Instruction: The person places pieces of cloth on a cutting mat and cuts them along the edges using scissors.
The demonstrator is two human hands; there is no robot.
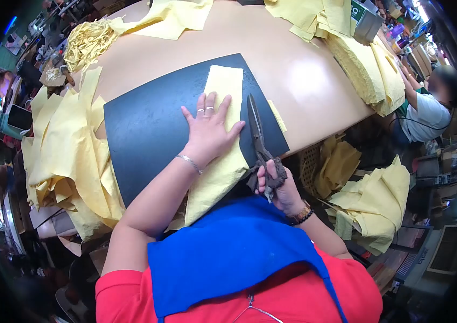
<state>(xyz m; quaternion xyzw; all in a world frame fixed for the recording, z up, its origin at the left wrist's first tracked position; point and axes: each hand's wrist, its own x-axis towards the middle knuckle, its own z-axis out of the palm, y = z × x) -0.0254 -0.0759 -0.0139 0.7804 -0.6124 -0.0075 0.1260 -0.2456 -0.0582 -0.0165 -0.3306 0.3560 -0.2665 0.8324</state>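
Note:
A long strip of yellow cloth (215, 169) lies over a dark mat (148, 121), its near end hanging over the table edge towards my blue apron. Pressed flat on the strip, with fingers spread, is my left hand (211, 129). My right hand (279, 188) grips a large pair of scissors (259, 129) by handles that look wrapped in dark material. The blades point away from me, just right of the strip, and look closed or nearly so. A narrow yellow scrap (277, 116) lies at the mat's right edge.
Yellow cloth pieces (67, 156) drape over the table's left side. Shredded strips (91, 43) are heaped at back left. A thick cloth stack (366, 70) lies at right, near a seated person (427, 110). More cloth (376, 202) fills the space by a basket (309, 167).

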